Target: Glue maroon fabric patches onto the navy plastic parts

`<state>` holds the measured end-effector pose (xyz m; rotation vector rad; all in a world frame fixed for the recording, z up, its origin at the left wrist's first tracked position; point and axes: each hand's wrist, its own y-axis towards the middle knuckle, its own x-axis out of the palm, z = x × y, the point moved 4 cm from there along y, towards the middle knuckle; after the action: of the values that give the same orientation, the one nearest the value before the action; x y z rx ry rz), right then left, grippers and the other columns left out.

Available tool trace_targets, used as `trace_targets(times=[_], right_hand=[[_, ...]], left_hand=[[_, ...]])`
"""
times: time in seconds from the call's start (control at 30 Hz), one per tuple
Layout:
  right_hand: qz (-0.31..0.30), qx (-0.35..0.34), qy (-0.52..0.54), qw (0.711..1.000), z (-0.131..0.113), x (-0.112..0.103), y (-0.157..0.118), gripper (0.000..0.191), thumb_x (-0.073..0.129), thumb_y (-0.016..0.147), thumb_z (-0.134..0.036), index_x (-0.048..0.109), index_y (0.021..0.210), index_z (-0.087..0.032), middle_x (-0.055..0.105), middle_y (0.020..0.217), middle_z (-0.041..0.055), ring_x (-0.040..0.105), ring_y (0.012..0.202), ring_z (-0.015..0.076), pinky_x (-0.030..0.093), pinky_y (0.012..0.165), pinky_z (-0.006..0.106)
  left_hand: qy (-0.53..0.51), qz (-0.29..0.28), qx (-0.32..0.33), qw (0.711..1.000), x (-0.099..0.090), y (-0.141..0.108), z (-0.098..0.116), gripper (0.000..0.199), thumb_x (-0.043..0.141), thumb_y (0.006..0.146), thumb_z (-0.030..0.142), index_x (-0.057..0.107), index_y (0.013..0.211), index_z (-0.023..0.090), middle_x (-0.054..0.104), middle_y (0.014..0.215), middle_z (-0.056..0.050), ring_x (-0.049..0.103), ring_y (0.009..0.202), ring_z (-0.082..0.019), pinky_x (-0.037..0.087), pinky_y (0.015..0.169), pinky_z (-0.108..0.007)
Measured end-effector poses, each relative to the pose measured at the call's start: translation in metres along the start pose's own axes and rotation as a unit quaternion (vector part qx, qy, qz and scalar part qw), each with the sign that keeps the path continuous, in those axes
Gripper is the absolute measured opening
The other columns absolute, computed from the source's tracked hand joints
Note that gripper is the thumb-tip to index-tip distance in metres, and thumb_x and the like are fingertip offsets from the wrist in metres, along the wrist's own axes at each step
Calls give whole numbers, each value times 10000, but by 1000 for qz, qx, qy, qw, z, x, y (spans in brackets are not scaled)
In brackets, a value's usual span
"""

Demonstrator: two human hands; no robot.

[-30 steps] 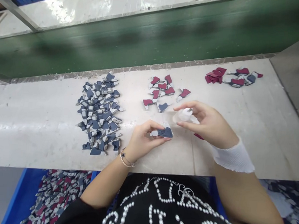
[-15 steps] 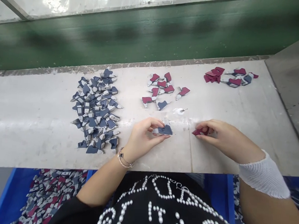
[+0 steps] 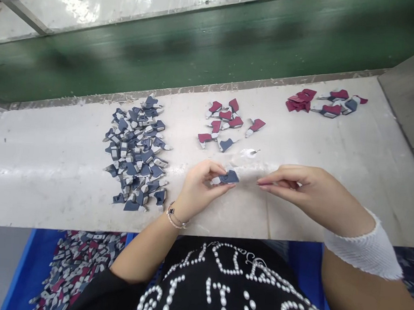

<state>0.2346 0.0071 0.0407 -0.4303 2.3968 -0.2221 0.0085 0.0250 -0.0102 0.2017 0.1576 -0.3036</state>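
My left hand point(image 3: 205, 185) is closed on a small navy and light-grey plastic part point(image 3: 229, 177), pinched between thumb and fingers just above the table. To its right, my right hand point(image 3: 296, 184) is closed in a pinch, fingertips pointing at that part. Only a thin sliver of a maroon piece point(image 3: 265, 183) shows between those fingertips; the fingers hide the rest. A gap separates the two hands. Beyond them lies a group of grey parts with maroon tops point(image 3: 235, 122), with one navy-topped part point(image 3: 226, 144) at its near edge.
A large heap of navy and grey parts point(image 3: 137, 155) lies at left. Loose maroon pieces point(image 3: 300, 101) and several assembled parts point(image 3: 332, 110) sit at the far right. A white spot with a small pin-like bit point(image 3: 252, 153) is mid-table. Below the edge stands a blue bin point(image 3: 19, 274) of parts.
My right hand has moved left, closer to the navy part, and its maroon piece has turned nearly edge-on. My left hand stays almost in place. The view has shifted slightly.
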Motion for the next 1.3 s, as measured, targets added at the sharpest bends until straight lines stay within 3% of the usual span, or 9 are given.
trace_targets(times=[0.17, 0.33, 0.4, 0.47, 0.57, 0.67, 0.77, 0.9, 1.3], right_hand=[[-67, -57, 134, 987, -31, 17, -2, 220, 600, 970, -436, 737, 977, -265, 768, 936, 21, 722, 846, 205, 576, 747, 338], [-6, -99, 81, 992, -44, 26, -3, 184, 504, 1024, -326, 662, 1099, -267, 750, 1017, 31, 710, 911, 214, 552, 770, 351], [11, -88, 76, 993, -43, 27, -3, 186, 497, 1026, -320, 575, 1185, -262, 745, 1060, 44, 713, 949, 227, 548, 755, 348], [15, -70, 84, 994, -41, 28, -2, 159, 534, 1011, -348, 535, 1134, -247, 740, 984, 40, 714, 887, 223, 539, 697, 334], [-1, -67, 81, 994, -40, 28, 2, 136, 578, 989, -369, 620, 969, -240, 730, 881, 18, 702, 794, 199, 538, 674, 332], [-20, -74, 84, 994, -41, 30, 7, 160, 573, 987, -316, 725, 991, -268, 776, 1000, 9, 726, 909, 206, 571, 781, 359], [-8, -49, 98, 994, -41, 32, 10, 150, 595, 968, -300, 720, 1046, -275, 786, 1046, 3, 736, 961, 218, 580, 838, 390], [15, 19, 138, 990, -38, 31, 11, 134, 656, 930, -368, 669, 917, -235, 778, 891, 15, 746, 840, 218, 579, 736, 370], [8, 48, 124, 991, -33, 33, 14, 205, 621, 939, -401, 660, 845, -223, 714, 750, 3, 676, 680, 176, 500, 642, 333]], left_hand=[[2, 19, -3, 1000, -1, 0, -1, 333, 882, 728, 338, 647, 907, 183, 698, 916, -36, 685, 819, -138, 602, 707, -261], [2, 29, 12, 1000, -2, 0, 1, 293, 858, 759, 344, 660, 912, 191, 696, 936, -44, 695, 864, -149, 618, 722, -266], [4, 36, 15, 999, -2, 0, 2, 284, 852, 767, 338, 658, 911, 189, 697, 935, -43, 700, 865, -148, 622, 731, -268], [15, 35, 17, 999, -3, 0, 3, 261, 836, 786, 325, 658, 921, 189, 704, 944, -46, 704, 867, -150, 620, 738, -276], [40, 20, 24, 999, -3, 1, 5, 200, 803, 814, 270, 662, 936, 197, 711, 958, -46, 695, 876, -152, 603, 745, -283], [55, 13, 39, 998, -3, 0, 8, 174, 793, 810, 215, 661, 923, 200, 708, 953, -40, 688, 875, -149, 591, 731, -271], [64, 15, 53, 996, -3, 0, 10, 180, 802, 808, 216, 659, 917, 200, 709, 935, -32, 690, 862, -144, 587, 735, -272], [86, 24, 88, 992, -3, 0, 12, 204, 818, 798, 226, 649, 912, 208, 715, 928, -28, 698, 864, -154, 592, 771, -305], [130, 32, 168, 977, -1, 0, 20, 257, 840, 784, 280, 649, 921, 174, 721, 910, -43, 711, 849, -139, 596, 749, -262]])
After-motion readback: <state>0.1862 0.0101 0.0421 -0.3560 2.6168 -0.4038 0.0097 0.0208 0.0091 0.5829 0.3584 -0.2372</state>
